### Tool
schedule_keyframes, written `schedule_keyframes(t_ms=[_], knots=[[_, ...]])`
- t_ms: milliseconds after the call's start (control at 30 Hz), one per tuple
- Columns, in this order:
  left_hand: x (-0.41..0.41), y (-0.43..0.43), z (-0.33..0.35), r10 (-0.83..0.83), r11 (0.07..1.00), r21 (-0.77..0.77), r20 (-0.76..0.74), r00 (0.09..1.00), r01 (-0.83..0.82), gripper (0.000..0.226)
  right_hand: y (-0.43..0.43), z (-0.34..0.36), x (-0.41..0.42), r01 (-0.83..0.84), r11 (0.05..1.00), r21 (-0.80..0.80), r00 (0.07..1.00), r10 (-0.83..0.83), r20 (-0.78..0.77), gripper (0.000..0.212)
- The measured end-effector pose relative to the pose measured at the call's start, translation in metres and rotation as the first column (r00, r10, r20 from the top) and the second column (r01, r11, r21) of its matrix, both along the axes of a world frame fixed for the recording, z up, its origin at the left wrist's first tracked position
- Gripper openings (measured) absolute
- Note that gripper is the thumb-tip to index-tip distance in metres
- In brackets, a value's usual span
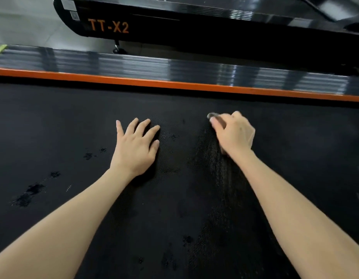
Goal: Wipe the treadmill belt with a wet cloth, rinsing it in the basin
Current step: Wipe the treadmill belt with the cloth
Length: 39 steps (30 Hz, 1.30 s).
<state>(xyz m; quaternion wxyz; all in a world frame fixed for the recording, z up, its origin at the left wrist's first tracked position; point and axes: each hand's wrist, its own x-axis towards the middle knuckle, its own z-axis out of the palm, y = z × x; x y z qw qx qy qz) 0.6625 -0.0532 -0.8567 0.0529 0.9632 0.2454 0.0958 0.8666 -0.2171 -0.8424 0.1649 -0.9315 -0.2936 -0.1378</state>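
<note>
The person leans over the treadmill belt [53, 121] with both forearms stretched out; the left hand [135, 147] lies flat on it, its fingers [143, 125] straight and spread, and I'd say it is there to prop the body's weight while the other arm works; the right hand [234, 133] is bunched, fingers curled in and pinching the cloth [211, 116], of which only a small grey fold peeps out past the fingertips; the rest is either tucked under the palm or too dark to tell from the belt. A rougher, shinier band runs from that hand back toward the person, which looks to me like a wet streak, though I can't be sure it isn't cloth. Damp blotches [31, 193] dot the belt off to the left; I count about five there, with a few fainter ones near the bottom edge. The basin is nowhere in sight, so rinsing means turning away from here.

Counted: two hands; one cloth; one belt under them, edged by one orange strip [174, 84] and one ribbed side rail [134, 65]; one second treadmill [174, 31] beyond, marked TT-X2, with one levelling foot [118, 49] showing.
</note>
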Motion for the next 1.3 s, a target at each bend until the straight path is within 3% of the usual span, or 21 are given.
schedule_keyframes(t_ms=[133, 200, 300, 367, 500, 567, 633, 700, 800, 867, 1000, 1133, 1300], knots=[[0.001, 0.0, -0.005, 0.006, 1.0, -0.003, 0.026, 1.0, -0.006, 0.068, 0.053, 0.01, 0.032, 0.193, 0.981, -0.016, 0.977, -0.194, -0.086, 0.045], [0.002, 0.001, -0.005, 0.001, 1.0, -0.021, 0.036, 0.999, -0.001, 0.069, 0.076, 0.01, 0.013, 0.086, 0.996, 0.0, 0.994, -0.086, -0.07, 0.042], [0.001, 0.002, -0.004, -0.007, 0.999, -0.035, 0.041, 0.999, 0.008, 0.071, 0.081, 0.002, -0.029, -0.243, 0.97, -0.015, 0.968, 0.243, 0.055, 0.038], [0.0, 0.003, -0.004, -0.014, 0.999, -0.048, 0.044, 0.999, 0.016, 0.071, 0.068, 0.001, -0.028, -0.317, 0.948, -0.012, 0.946, 0.317, 0.065, 0.036], [-0.001, 0.003, -0.005, -0.011, 0.999, -0.048, 0.036, 0.999, 0.013, 0.069, 0.042, 0.008, 0.024, -0.049, 0.998, -0.03, 0.999, 0.049, -0.007, 0.04], [-0.001, 0.002, -0.005, -0.012, 0.999, -0.05, 0.042, 0.999, 0.014, 0.067, 0.039, 0.012, 0.042, 0.117, 0.993, 0.029, 0.991, -0.115, -0.064, 0.043], [-0.001, 0.002, -0.005, -0.013, 0.999, -0.052, 0.047, 0.999, 0.015, 0.065, 0.042, 0.014, 0.045, 0.189, 0.971, 0.149, 0.977, -0.171, -0.125, 0.048], [-0.001, 0.002, -0.005, -0.015, 0.998, -0.056, 0.048, 0.999, 0.018, 0.063, 0.039, 0.016, 0.041, 0.115, 0.962, 0.246, 0.985, -0.079, -0.152, 0.057], [0.0, 0.002, -0.005, -0.014, 0.999, -0.052, 0.04, 0.999, 0.016, 0.062, 0.027, 0.007, 0.042, -0.095, 0.993, 0.071, 0.993, 0.099, -0.065, 0.057], [0.0, 0.001, -0.006, -0.012, 0.999, -0.037, 0.033, 0.999, 0.013, 0.061, 0.029, 0.004, 0.05, -0.1, 0.995, -0.016, 0.994, 0.099, -0.052, 0.047], [0.001, 0.001, -0.007, -0.004, 0.999, -0.032, 0.038, 0.999, 0.005, 0.06, 0.068, 0.002, 0.041, -0.026, 0.998, 0.056, 0.994, 0.032, -0.103, 0.035], [0.001, 0.001, -0.006, -0.002, 0.999, -0.038, 0.038, 0.999, 0.003, 0.061, 0.102, -0.006, 0.01, -0.177, 0.981, 0.084, 0.981, 0.183, -0.068, 0.038], [0.001, 0.001, -0.005, -0.003, 0.999, -0.054, 0.039, 0.999, 0.005, 0.063, 0.095, -0.001, 0.008, -0.335, 0.942, 0.003, 0.937, 0.333, -0.102, 0.041]])
